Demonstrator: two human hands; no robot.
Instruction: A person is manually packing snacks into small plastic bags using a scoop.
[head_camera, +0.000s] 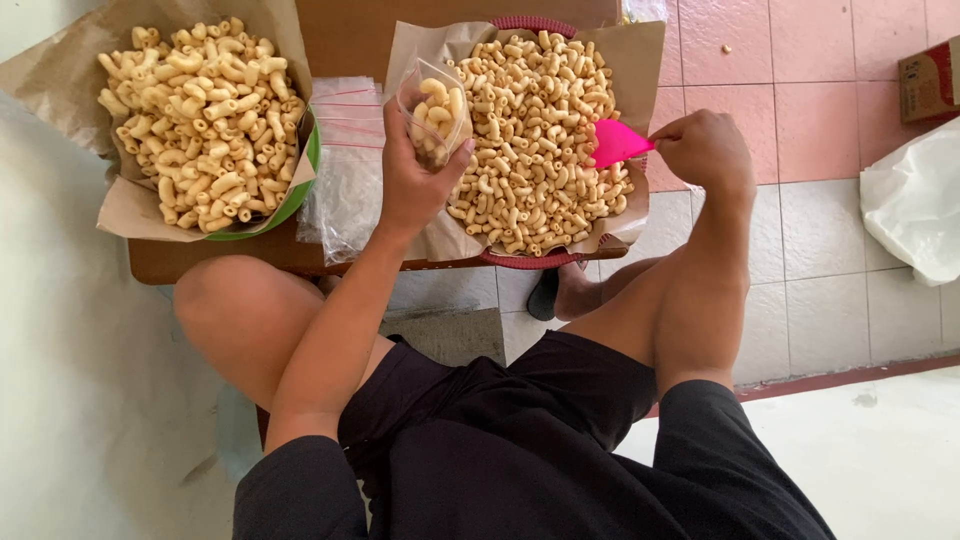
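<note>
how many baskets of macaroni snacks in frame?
2. A green basket at the left of the low table, and a red basket at its right, under the pink scoop. Both are paper-lined.

A low brown wooden table (200, 262) fills the picture from nine to twelve o'clock, its front edge running across the middle. Behind it at twelve o'clock stands a flat brown board (350, 35). The floor (820, 150) from one to three o'clock is laid with square pink tiles with pale joints, and a dark red strip (850, 378) at four o'clock borders a smoother pale slab (880, 460) at five o'clock. A light grey wall or surface (70, 400) covers seven to nine o'clock. At two o'clock sits a cardboard box (930, 80), and at three o'clock a white plastic sack (915, 200). The light is soft, even daylight.
</note>
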